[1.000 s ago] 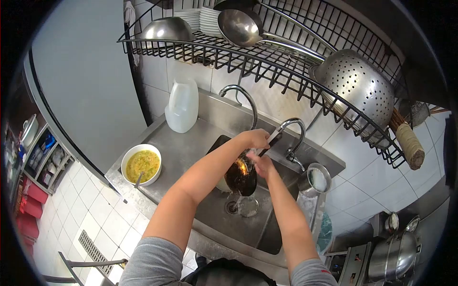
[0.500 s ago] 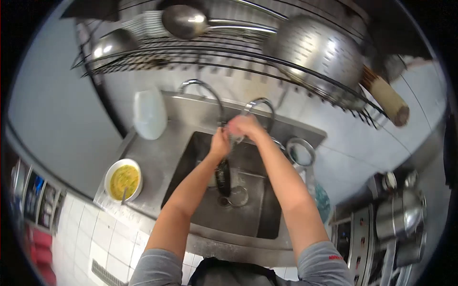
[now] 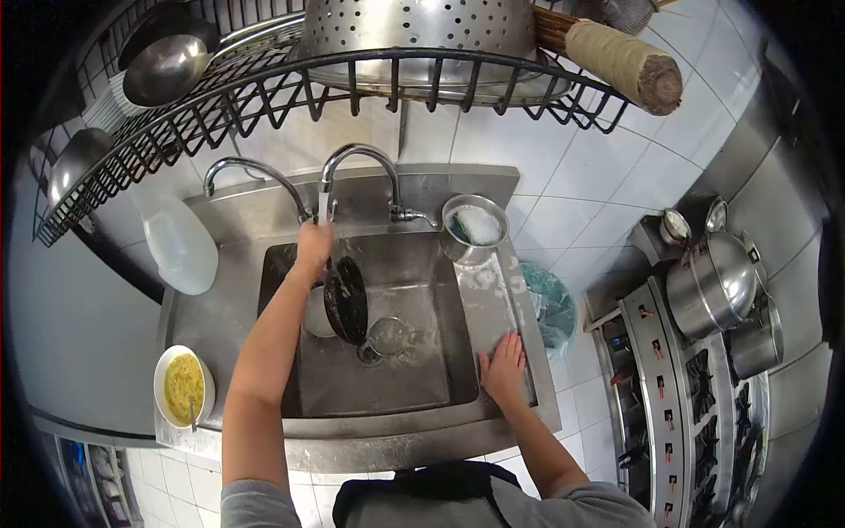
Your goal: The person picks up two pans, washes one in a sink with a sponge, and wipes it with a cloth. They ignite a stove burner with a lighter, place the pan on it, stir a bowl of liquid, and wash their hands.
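My left hand (image 3: 314,246) is closed round the handle of a black pan (image 3: 345,301), under water running from the right-hand faucet (image 3: 361,151). The pan hangs tilted inside the steel sink (image 3: 387,374), above a round strainer (image 3: 387,336) at the bottom. Flat on the sink's right ledge lies my right hand (image 3: 504,370), fingers spread, holding nothing. Behind it, on the same ledge, stands a metal bowl (image 3: 475,229) with suds and something green inside.
A bowl of yellow food (image 3: 184,387) with a spoon and a white jug (image 3: 180,245) stand on the left. A black rack (image 3: 387,77) with a colander (image 3: 422,31) hangs overhead. At right are a stove (image 3: 660,387) and pots (image 3: 711,286).
My right hand has left the faucet area and come down onto the right ledge. My left hand still grips the pan. The view has shifted, showing the sink further left.
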`<state>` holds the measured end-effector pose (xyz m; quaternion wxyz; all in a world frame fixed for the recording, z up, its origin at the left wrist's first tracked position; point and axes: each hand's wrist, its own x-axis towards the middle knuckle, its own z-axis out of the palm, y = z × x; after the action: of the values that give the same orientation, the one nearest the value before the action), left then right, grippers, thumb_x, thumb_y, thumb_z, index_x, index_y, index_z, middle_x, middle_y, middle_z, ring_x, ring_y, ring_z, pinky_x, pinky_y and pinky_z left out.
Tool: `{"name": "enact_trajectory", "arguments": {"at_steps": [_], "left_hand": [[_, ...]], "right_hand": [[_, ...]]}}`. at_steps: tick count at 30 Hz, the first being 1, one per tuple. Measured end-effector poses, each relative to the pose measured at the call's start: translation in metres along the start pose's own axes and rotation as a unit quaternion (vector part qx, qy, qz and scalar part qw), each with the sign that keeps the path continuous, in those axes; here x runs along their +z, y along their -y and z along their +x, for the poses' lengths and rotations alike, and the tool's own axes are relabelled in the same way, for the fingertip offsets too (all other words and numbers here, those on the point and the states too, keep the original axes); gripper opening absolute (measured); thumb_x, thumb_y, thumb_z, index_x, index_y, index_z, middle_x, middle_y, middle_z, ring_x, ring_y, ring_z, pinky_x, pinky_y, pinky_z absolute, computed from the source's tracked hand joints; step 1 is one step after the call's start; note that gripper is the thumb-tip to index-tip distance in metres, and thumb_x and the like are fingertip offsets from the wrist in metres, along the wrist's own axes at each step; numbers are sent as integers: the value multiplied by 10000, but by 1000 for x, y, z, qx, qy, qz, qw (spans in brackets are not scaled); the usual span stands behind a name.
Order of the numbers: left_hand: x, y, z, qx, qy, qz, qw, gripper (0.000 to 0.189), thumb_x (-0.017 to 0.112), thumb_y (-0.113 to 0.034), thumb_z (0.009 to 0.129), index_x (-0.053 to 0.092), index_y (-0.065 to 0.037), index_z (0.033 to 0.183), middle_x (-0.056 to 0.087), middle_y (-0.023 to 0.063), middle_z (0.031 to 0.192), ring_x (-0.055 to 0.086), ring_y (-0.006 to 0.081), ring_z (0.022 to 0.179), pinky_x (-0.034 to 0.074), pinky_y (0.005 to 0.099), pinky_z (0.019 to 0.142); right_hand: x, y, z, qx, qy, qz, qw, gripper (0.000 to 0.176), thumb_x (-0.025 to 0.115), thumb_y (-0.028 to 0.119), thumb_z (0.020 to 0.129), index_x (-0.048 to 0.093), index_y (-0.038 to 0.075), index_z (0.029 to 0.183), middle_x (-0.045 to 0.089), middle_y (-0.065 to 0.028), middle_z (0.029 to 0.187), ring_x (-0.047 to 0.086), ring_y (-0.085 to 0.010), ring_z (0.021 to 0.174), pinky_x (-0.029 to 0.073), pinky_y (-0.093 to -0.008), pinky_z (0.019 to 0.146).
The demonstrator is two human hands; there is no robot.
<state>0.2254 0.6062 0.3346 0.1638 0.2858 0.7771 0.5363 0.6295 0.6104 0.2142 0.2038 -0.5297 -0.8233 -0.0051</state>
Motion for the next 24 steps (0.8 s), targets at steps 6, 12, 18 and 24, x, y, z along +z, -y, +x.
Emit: {"name": "enact_trajectory", "arguments": {"at_steps": [6, 12, 18, 24], "left_hand": [[-14, 17, -6, -54, -195, -46, 978, 515, 462, -461, 819, 474, -6, 578, 457, 63, 521, 432, 167, 502, 345, 324, 494], [-37, 19, -97, -14, -317, -348, 882, 451, 400, -453, 875, 416, -66, 644, 407, 25, 580, 364, 132, 513, 309, 284, 481], [-8, 23, -206, -69, -313, -395, 861, 418, 381, -452, 884, 448, -67, 735, 454, 26, 689, 405, 88, 605, 362, 232, 567], [-12, 51, -274, 68, -103, -234, 964, 267, 419, -307, 893, 480, -50, 852, 485, 23, 889, 465, 108, 806, 411, 250, 667]], "right_hand": [[56, 69, 68, -128, 85, 210, 966, 608, 483, 399, 820, 391, -76, 1188, 362, -258, 1256, 315, -363, 1196, 244, -440, 983], [-6, 232, 51, 248, 616, 629, 405, 480, 437, 454, 846, 529, 9, 1003, 591, -136, 921, 590, -253, 774, 457, -363, 666], [64, 272, 48, 251, 619, 681, 300, 223, 432, 240, 866, 542, 55, 808, 565, -51, 695, 545, -174, 630, 430, -298, 549], [32, 218, 27, 235, 579, 679, 386, 98, 462, 131, 847, 516, 81, 784, 504, 2, 650, 448, -90, 487, 352, -234, 421]]}}
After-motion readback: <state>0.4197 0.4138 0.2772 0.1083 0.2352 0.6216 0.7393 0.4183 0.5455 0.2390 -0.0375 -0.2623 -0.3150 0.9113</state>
